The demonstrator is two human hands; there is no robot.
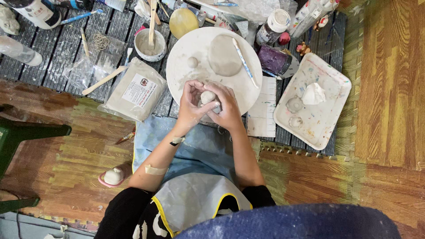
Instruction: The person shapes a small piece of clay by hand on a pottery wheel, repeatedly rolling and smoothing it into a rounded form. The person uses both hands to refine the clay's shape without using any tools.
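Clay lump: a small pale grey ball, held between both my hands over the near edge of the round white board; it is too rounded for me to give it a long axis or a facing.
Left hand: my fingers curl around the lump's left side, thumb up beside it, pinching it.
Right hand: my fingers are pressed together over the lump's right and near side, cupping it against the left hand.
Round white board: lies on the dark slatted mat; it carries a flattened grey clay disc, a tiny clay ball, and a thin blue-and-white tool that runs from upper left to lower right, its end past the board's right rim.
Clay bag: a flat clear plastic package of grey clay left of the board, lying slantwise, with a white rectangular label on top.
Cup: white, holds grey slip and a wooden stick.
White tray: rectangular, paint-speckled, right of the board, holding a crumpled white piece and two small round clay shapes.
Purple jar: on its side between board and tray.
Bottle: dark with a white cap, behind the jar.
Apron: pale blue, across my lap.
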